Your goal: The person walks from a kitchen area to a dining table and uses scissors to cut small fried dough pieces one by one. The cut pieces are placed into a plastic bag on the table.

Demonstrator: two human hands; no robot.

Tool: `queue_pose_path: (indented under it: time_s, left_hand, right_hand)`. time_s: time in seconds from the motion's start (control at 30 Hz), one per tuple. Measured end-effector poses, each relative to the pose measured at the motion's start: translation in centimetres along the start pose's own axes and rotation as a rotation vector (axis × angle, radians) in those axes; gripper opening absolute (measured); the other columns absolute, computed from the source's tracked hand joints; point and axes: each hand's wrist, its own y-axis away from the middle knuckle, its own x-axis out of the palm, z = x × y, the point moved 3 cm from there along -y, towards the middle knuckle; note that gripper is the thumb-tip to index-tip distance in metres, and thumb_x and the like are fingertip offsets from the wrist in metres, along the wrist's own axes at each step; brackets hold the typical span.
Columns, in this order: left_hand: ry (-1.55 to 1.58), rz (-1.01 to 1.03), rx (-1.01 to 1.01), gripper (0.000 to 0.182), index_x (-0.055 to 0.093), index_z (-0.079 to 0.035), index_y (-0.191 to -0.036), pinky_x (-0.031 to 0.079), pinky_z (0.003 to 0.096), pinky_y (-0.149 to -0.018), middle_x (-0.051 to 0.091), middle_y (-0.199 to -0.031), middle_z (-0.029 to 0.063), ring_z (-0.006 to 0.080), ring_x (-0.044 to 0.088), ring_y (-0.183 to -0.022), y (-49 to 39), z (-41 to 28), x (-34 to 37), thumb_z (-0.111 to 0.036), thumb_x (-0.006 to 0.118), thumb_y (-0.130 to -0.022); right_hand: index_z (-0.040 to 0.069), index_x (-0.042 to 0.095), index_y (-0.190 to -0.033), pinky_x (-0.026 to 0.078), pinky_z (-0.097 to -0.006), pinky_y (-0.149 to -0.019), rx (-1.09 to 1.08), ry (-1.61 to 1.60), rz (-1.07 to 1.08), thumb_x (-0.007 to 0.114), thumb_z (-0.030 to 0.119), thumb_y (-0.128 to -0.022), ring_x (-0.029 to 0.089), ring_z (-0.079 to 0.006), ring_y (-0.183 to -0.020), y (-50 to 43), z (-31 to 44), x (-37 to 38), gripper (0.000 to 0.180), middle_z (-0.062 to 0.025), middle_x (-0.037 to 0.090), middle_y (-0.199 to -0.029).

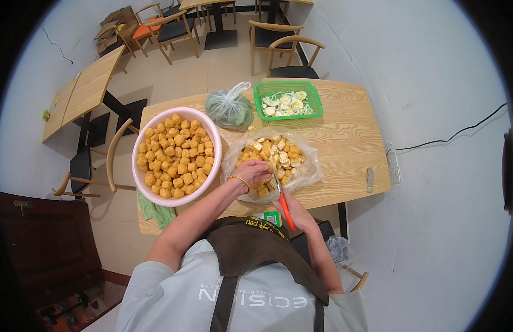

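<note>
My right hand (297,209) grips a pair of scissors (286,206) by its red handles, the metal blades pointing up and left. My left hand (253,172), with a gold-coloured bangle at the wrist, pinches a fried tofu puff (270,169) at the blade tips; fingers hide part of it. Both hands work over an open clear plastic bag (308,174). Inside lie cut tofu puffs (283,157) with pale, spongy insides showing. At the left, a pink basin (218,159) is heaped with whole golden tofu puffs (177,157).
Behind the bag are a green plastic basket (289,118) of pale vegetable trimmings and a tied bag (229,108) of greens. A green cloth (157,211) hangs at the wooden table's (343,137) near edge. A wall (430,95) stands at the right; chairs (295,54) are beyond.
</note>
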Motion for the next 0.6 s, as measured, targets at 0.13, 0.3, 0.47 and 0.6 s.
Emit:
queue_pose_path:
  time_s: [0.13, 0.3, 0.47, 0.6]
  left_hand:
    - [-0.068, 0.001, -0.017, 0.015, 0.060, 0.001, -0.099, 0.060, 0.0301, -0.073, 0.065, -0.094, 0.0115, 0.0204, 0.067, -0.083, -0.8, -0.1, 0.1, -0.001, 0.067, -0.087]
    - [-0.216, -0.011, 0.013, 0.019, 0.059, 0.000, -0.101, 0.059, 0.0304, -0.069, 0.064, -0.093, 0.0093, 0.0207, 0.067, -0.080, -2.3, -0.8, 0.6, -0.007, 0.070, -0.086]
    - [-0.413, -0.109, 0.248, 0.024, 0.060, 0.001, -0.108, 0.057, 0.0290, -0.062, 0.066, -0.094, 0.0097, 0.0192, 0.067, -0.075, -2.5, -2.2, 1.0, -0.012, 0.066, -0.089]
    - [-0.603, -0.249, 0.517, 0.028, 0.061, -0.002, -0.115, 0.056, 0.0286, -0.062, 0.066, -0.097, 0.0084, 0.0163, 0.066, -0.079, -1.8, -5.7, -2.3, -0.016, 0.064, -0.091]
  right_hand:
    - [0.000, 0.044, -0.133, 0.047, -0.0381, -0.084, 0.030, -0.049, -0.053, 0.061, 0.024, -0.094, 0.058, -0.0299, -0.090, 0.6, 1.0, -0.6, 0.050, -0.0207, 0.061, -0.100]
    - [0.000, 0.051, -0.120, 0.046, -0.0331, -0.064, 0.092, -0.027, -0.081, 0.063, 0.024, -0.093, 0.052, -0.0187, -0.066, 0.4, 0.9, -1.0, 0.038, -0.0110, 0.056, -0.076]
    - [0.002, 0.049, -0.129, 0.043, -0.0233, -0.053, 0.257, -0.265, -0.004, 0.064, 0.027, -0.093, 0.052, -0.0074, -0.061, -0.1, -1.1, -1.0, 0.046, -0.0040, 0.053, -0.069]
    - [0.002, 0.051, -0.114, 0.048, -0.0270, -0.059, 0.218, -0.513, -0.020, 0.062, 0.028, -0.095, 0.056, -0.0110, -0.068, -0.1, -2.5, -0.1, 0.035, -0.0022, 0.056, -0.079]
